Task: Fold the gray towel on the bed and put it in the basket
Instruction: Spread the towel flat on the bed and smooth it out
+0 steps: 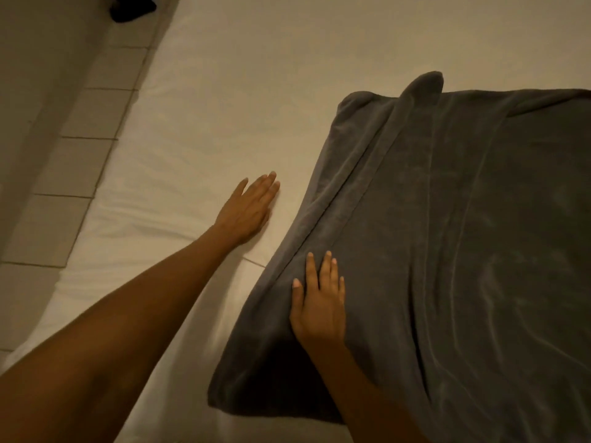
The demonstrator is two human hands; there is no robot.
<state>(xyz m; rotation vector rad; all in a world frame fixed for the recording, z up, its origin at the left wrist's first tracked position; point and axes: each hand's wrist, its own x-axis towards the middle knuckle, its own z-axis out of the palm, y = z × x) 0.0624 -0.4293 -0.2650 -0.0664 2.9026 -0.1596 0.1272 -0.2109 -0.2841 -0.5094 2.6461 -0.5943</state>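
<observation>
The gray towel lies spread over the right half of the white bed, with a doubled-over strip along its left edge and a raised bump at its far corner. My right hand presses flat on the towel near that left fold, fingers straight. My left hand rests flat on the bare sheet a little to the left of the towel, not touching it. No basket is in view.
The bed's left edge runs diagonally from the top middle to the bottom left, with a tiled floor beyond it. A dark object lies on the floor at the top left.
</observation>
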